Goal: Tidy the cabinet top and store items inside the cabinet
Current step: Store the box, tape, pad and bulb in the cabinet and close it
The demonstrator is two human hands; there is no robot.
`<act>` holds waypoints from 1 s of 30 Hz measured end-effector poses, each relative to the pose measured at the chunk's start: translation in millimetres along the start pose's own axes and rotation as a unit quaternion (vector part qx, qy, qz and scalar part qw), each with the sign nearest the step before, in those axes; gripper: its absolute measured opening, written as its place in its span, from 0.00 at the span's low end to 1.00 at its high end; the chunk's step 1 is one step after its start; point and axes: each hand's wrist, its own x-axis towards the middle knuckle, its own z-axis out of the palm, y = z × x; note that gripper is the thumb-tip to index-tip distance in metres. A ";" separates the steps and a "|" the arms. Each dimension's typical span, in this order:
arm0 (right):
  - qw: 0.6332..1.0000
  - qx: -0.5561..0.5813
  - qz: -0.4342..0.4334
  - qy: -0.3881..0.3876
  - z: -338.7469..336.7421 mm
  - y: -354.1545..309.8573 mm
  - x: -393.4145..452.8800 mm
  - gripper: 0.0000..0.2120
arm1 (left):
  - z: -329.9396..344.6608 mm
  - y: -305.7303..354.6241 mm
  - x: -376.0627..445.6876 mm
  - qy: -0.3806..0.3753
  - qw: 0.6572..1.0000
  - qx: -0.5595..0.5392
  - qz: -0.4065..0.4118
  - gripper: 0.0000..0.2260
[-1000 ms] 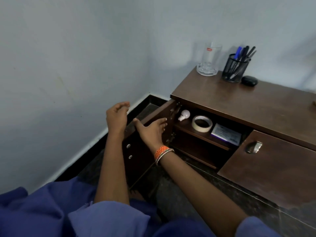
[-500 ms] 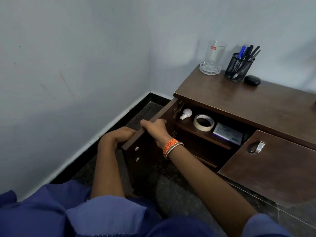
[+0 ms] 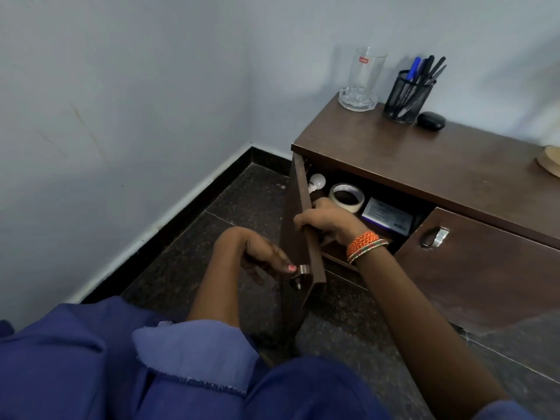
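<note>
Left hand [image 3: 260, 259] closed around the metal handle [image 3: 304, 269] on the outer face of the dark brown wooden cabinet door [image 3: 298, 234]; the fingers curl under and are partly hidden behind the door edge. The door stands ajar, seen nearly edge-on, its long axis upright, its free edge pointing toward the person and its hinged side at the cabinet corner. Right hand [image 3: 328, 221], wrist banded with orange bangles [image 3: 363, 247], grips the door's top edge from the inside, thumb over the rim. Just beyond that hand, on the inner shelf: a white bulb [image 3: 316, 181], partly cut off by the door, a roll of beige tape [image 3: 347, 197] lying flat, and a white-and-purple box [image 3: 388, 219] whose print is illegible. Further right, the second door [image 3: 485, 268] is shut. On the brown cabinet top [image 3: 424, 165] well above the hands: clear glass mug [image 3: 365, 80], black mesh pen holder [image 3: 407, 97], small black oval case [image 3: 431, 120]. A pale object at the right frame edge is cut off, unidentifiable
</note>
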 end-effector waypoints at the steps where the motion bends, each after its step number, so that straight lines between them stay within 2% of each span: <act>1: 1.000 -0.024 -0.005 0.018 -5.5 4.2 -1.5 0.18 | 4.5 6.7 5.4 -0.021 1.000 0.019 0.007 0.06; 4: 0.990 -0.109 -0.032 0.087 -21.0 18.2 -13.2 0.17 | 20.4 29.8 23.9 -0.026 0.997 0.047 0.056 0.08; 9: 0.975 -0.129 -0.045 0.176 -49.7 52.8 -29.0 0.15 | 37.7 62.5 54.9 0.054 0.981 0.106 0.152 0.08; 12: 0.964 -0.130 -0.017 0.231 -69.3 73.6 -34.3 0.18 | 55.9 92.4 70.9 0.138 0.966 0.095 0.198 0.09; 14: 0.940 -0.157 -0.004 0.303 -78.7 85.5 -39.5 0.19 | 68.1 109.2 83.0 0.216 0.945 0.083 0.231 0.09; 17: 0.897 -0.188 0.018 0.398 -87.0 105.9 -44.9 0.23 | 71.7 122.0 105.5 0.314 0.914 0.120 0.227 0.10; 22: 0.841 -0.208 0.025 0.499 -94.4 133.5 -35.5 0.32 | 71.8 137.0 124.7 0.399 0.881 0.142 0.212 0.10; 25: 0.789 -0.246 0.009 0.562 -94.6 144.6 -27.1 0.34 | 72.8 146.9 136.9 0.433 0.870 0.124 0.201 0.11; 26: 0.781 -0.259 0.003 0.569 -96.8 147.6 -24.4 0.35 | 71.7 149.6 140.4 0.438 0.869 0.119 0.198 0.11; 30: 0.788 -0.297 -0.021 0.539 -111.6 154.3 -11.4 0.32 | 69.0 158.5 150.6 0.460 0.861 0.106 0.188 0.11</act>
